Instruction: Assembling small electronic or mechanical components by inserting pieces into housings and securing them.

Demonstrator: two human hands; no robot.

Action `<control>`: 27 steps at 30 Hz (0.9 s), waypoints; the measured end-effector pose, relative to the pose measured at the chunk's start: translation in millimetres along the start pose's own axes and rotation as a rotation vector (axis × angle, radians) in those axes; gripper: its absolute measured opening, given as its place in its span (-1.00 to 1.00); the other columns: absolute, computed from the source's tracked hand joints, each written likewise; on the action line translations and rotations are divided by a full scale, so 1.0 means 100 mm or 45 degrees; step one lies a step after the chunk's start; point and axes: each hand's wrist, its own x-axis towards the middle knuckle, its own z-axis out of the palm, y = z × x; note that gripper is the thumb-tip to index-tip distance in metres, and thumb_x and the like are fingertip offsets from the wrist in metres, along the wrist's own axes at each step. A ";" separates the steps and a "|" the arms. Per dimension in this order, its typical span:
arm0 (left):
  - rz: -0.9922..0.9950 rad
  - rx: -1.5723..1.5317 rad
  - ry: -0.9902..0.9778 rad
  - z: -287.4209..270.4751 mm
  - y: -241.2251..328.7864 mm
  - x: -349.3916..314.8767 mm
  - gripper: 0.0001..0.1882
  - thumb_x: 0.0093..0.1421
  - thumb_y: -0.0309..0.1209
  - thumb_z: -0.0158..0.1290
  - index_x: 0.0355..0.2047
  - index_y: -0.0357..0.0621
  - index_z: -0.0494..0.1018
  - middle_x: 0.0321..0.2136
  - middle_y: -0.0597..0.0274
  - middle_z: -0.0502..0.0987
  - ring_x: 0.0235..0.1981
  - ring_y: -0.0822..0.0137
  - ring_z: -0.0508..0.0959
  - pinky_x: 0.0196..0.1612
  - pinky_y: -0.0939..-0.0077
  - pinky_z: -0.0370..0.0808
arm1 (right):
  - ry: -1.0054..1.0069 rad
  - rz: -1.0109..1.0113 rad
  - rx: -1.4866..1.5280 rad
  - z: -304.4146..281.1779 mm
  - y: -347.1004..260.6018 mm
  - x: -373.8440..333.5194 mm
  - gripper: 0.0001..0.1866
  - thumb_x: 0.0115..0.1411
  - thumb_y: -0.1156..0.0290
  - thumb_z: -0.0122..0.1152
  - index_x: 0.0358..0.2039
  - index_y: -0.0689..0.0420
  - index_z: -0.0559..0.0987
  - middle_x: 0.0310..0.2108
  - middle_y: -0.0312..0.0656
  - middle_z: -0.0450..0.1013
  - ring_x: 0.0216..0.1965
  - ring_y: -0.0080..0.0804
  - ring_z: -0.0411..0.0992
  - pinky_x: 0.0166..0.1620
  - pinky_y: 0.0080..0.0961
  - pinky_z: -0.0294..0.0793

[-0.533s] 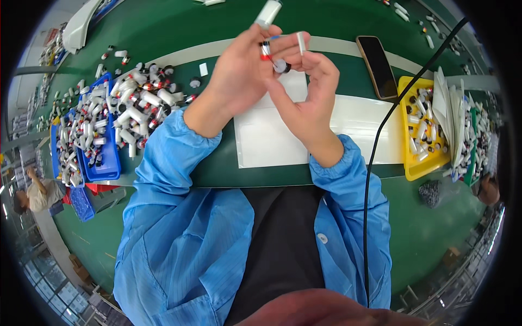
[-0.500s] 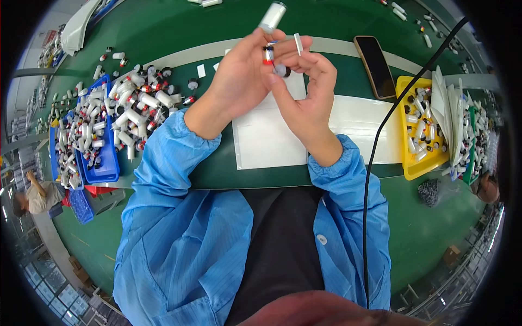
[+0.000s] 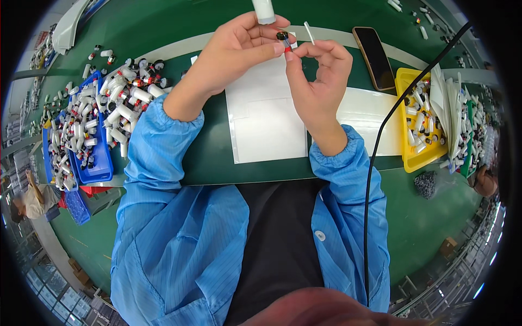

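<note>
I see the left hand [image 3: 231,51] near 12 o'clock, half curled with a white cylindrical tube [image 3: 263,11] held in its fingers, and the right hand [image 3: 323,76] at 1 o'clock, thumb and forefinger pinching a black-and-red fitting [image 3: 283,37] at 12, a thin white rod [image 3: 309,32] jutting toward 11.
</note>
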 end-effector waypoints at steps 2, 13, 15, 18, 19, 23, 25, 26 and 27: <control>0.001 0.004 0.008 0.00 0.01 -0.01 -0.55 0.30 -0.54 0.08 0.18 -0.31 0.30 0.00 0.06 0.51 0.10 0.27 0.53 0.17 0.37 0.48 | -0.026 -0.011 0.014 -0.02 -0.02 0.01 -0.54 0.12 0.64 0.31 -0.01 0.18 0.32 -0.28 -0.21 0.49 -0.19 -0.52 0.47 -0.02 -0.51 0.40; 0.048 0.082 -0.157 -0.07 -0.07 -0.02 -0.61 0.35 -0.55 0.00 0.18 -0.29 0.33 0.01 0.12 0.50 0.04 0.38 0.53 0.13 0.49 0.48 | -0.306 0.661 0.719 -0.35 -0.11 0.28 -0.86 0.25 0.53 0.24 -0.20 0.29 0.57 -0.43 -0.21 0.53 -0.41 -0.55 0.48 -0.28 -0.63 0.44; 0.051 0.133 -0.155 -0.06 -0.07 -0.03 -0.62 0.36 -0.56 -0.02 0.17 -0.30 0.34 0.02 0.13 0.49 0.05 0.39 0.52 0.13 0.51 0.48 | -0.343 0.782 0.836 -0.37 -0.11 0.30 -0.87 0.23 0.52 0.24 -0.23 0.28 0.57 -0.44 -0.22 0.53 -0.43 -0.57 0.45 -0.33 -0.64 0.39; 0.051 0.192 -0.152 -0.03 -0.07 -0.02 -0.63 0.36 -0.57 -0.05 0.17 -0.30 0.34 0.05 0.13 0.48 0.07 0.39 0.51 0.14 0.51 0.47 | -0.352 0.837 0.763 -0.39 -0.10 0.32 -0.87 0.22 0.51 0.25 -0.24 0.28 0.59 -0.46 -0.23 0.52 -0.46 -0.59 0.41 -0.37 -0.64 0.34; 0.052 0.212 -0.148 -0.03 -0.06 -0.03 -0.63 0.36 -0.57 -0.06 0.17 -0.31 0.34 0.06 0.13 0.47 0.08 0.39 0.50 0.15 0.51 0.46 | -0.354 0.835 0.750 -0.39 -0.10 0.32 -0.87 0.21 0.52 0.25 -0.25 0.28 0.60 -0.46 -0.23 0.52 -0.46 -0.59 0.40 -0.37 -0.65 0.33; 0.077 0.216 -0.155 -0.03 -0.08 -0.03 -0.63 0.36 -0.60 -0.07 0.17 -0.35 0.33 0.11 0.12 0.44 0.11 0.39 0.48 0.19 0.51 0.44 | -0.334 0.846 0.709 -0.37 -0.10 0.31 -0.87 0.21 0.51 0.25 -0.25 0.28 0.61 -0.48 -0.24 0.52 -0.47 -0.60 0.39 -0.37 -0.66 0.32; 0.043 0.238 -0.162 -0.03 -0.07 -0.03 -0.63 0.35 -0.61 -0.07 0.16 -0.37 0.32 0.12 0.12 0.42 0.13 0.39 0.47 0.20 0.51 0.43 | -0.326 0.855 0.688 -0.36 -0.10 0.30 -0.87 0.20 0.51 0.26 -0.25 0.28 0.61 -0.48 -0.24 0.52 -0.48 -0.60 0.39 -0.37 -0.66 0.32; 0.055 0.198 -0.171 -0.02 -0.06 -0.02 -0.62 0.34 -0.62 -0.06 0.16 -0.38 0.32 0.12 0.12 0.42 0.13 0.39 0.47 0.20 0.51 0.43 | -0.329 0.858 0.673 -0.35 -0.10 0.30 -0.87 0.20 0.51 0.26 -0.25 0.29 0.61 -0.47 -0.24 0.52 -0.48 -0.60 0.38 -0.38 -0.66 0.32; 0.066 0.159 -0.181 0.00 -0.06 -0.02 -0.62 0.34 -0.63 -0.05 0.16 -0.38 0.32 0.12 0.12 0.42 0.14 0.39 0.47 0.20 0.51 0.43 | -0.332 0.860 0.659 -0.35 -0.10 0.29 -0.86 0.20 0.52 0.26 -0.25 0.29 0.61 -0.47 -0.23 0.52 -0.48 -0.60 0.38 -0.38 -0.66 0.32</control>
